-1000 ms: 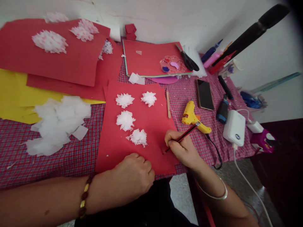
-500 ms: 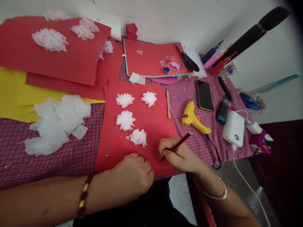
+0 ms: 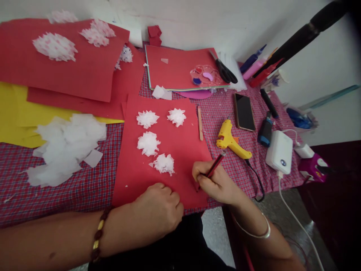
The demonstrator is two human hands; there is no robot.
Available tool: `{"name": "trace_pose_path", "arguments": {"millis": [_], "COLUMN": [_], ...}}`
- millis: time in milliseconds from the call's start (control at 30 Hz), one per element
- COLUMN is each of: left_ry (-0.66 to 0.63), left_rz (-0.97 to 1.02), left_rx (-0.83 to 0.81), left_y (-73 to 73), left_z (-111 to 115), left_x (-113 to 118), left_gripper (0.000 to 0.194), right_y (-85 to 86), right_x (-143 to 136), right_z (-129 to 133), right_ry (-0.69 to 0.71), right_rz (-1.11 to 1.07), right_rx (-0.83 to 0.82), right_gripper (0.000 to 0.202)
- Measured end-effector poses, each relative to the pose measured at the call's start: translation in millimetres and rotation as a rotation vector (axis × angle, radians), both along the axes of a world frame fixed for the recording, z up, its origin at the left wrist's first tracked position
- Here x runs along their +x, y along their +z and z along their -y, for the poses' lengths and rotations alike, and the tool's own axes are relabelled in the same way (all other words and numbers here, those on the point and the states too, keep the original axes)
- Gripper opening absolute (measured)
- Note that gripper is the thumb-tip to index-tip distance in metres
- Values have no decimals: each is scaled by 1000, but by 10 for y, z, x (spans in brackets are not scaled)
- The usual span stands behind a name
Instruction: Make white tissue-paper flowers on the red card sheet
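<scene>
My right hand (image 3: 216, 182) grips a dark red and black pencil (image 3: 216, 164), its tip down on the red sheet of paper (image 3: 180, 146) near the lower right corner. My left hand (image 3: 159, 207) is closed in a fist at the near edge of that sheet, fingers curled under and nothing showing in them. Above the hands, several white ruffled paper puffs sit on the sheet: one puff (image 3: 163, 164) is nearest my hands, another puff (image 3: 148, 143) lies up and left of it. A wooden craft stick (image 3: 200, 123) lies along the sheet's right edge.
Right of the sheet are a yellow glue gun (image 3: 232, 141), a phone (image 3: 244, 112) and a white power bank (image 3: 279, 152) with cables. Behind lie scissors (image 3: 225, 71) and a paint palette (image 3: 205, 75). Thin white paper pieces (image 3: 67, 146) are heaped left, below larger red sheets (image 3: 70, 79).
My right hand and the pencil have shifted slightly right along the sheet, and the pencil stands more upright. My left hand stays in place. The view has moved slightly.
</scene>
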State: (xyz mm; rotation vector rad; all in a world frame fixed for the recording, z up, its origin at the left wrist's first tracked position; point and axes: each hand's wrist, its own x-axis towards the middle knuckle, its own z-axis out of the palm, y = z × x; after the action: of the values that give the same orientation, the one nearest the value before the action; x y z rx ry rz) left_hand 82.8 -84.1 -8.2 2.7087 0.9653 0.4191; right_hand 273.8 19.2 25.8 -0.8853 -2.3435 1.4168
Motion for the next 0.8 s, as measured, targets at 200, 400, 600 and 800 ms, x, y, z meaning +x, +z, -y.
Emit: {"name": "trace_pose_path", "arguments": {"millis": [200, 400, 600, 800], "left_ry": [3, -3, -7, 0], "left_rz": [1, 6, -1, 7], "left_rx": [-4, 11, 26, 8], "left_y": [1, 6, 71, 122], "left_z": [2, -10, -39, -52], "left_x": [-1, 0, -4, -11], "left_gripper": [12, 14, 14, 15], "right_y": [-2, -23, -34, 88], "right_x": [-3, 51, 12, -160], "right_z": [-8, 1, -27, -168], "right_ry": [-107, -284, -268, -254], "right_rz": [90, -200, -222, -278], "right_rx": [124, -162, -252, -203], "right_gripper": [13, 19, 32, 37]}}
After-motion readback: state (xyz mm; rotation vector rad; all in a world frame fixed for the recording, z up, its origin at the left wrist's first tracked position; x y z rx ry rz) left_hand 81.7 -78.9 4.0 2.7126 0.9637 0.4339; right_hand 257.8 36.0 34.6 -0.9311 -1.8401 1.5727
